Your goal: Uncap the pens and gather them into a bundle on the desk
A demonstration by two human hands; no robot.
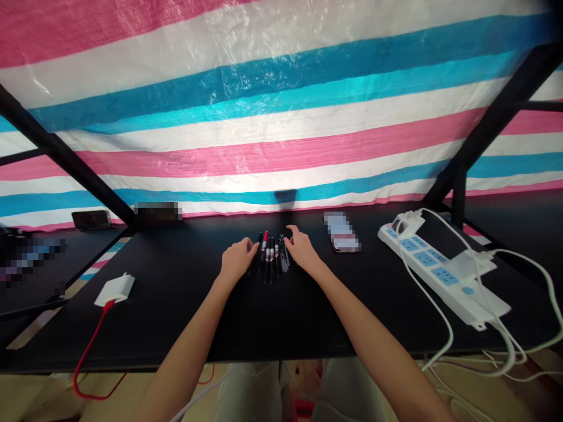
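Observation:
A bunch of pens [271, 258] lies side by side on the black table in front of me, most of them dark with white bands near the top. One has a red cap [265, 236], and several at the right are clear-bodied pens [284, 261]. My left hand [238, 258] is at the left side of the bunch, fingers curled and thumb against a dark pen at its edge; part of that pen is hidden. On the other side, my right hand [302, 246] rests with its index finger stretched forward and its thumb beside the clear pens.
Right of the hands lies a phone [342, 232], then a white power strip [444, 272] with plugged-in chargers and loose cables. A white adapter [115, 290] with a red cable [90, 350] sits left. Black frame bars [472, 140] and a striped tarp [264, 135] stand behind.

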